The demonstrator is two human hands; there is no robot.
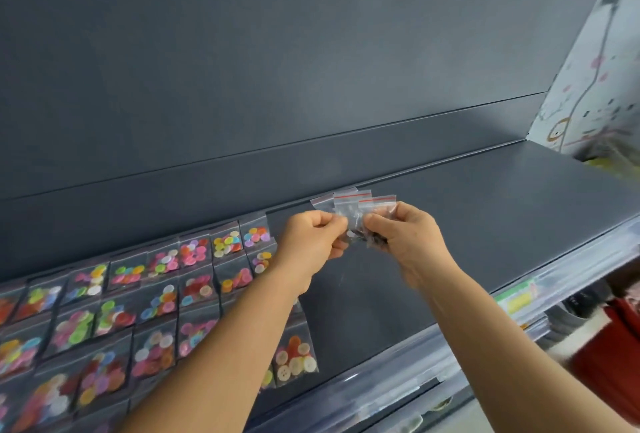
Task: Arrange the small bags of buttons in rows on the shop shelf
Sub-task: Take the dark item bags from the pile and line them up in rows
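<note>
Plastic rows, far left: small clear bags of coloured buttons [114,311] lie flat in rows on the dark grey shelf [502,224], covering its left part up to your left forearm.
Nearest bag: one bag of cream and orange buttons [294,356] lies by the shelf's front edge, just right of your left forearm.
Your left hand [313,242]: fingers curled, thumb and forefinger pinching the left side of a held bunch.
Held bunch [356,211]: several small zip bags with red seal strips, fanned upward, raised above the bare middle of the shelf, between both hands.
Your right hand [408,238]: fingers curled round the bunch's right side, gripping it.
Far right: a printed wall panel [595,79] beside the shelf; price-strip rail [519,301] below.
</note>
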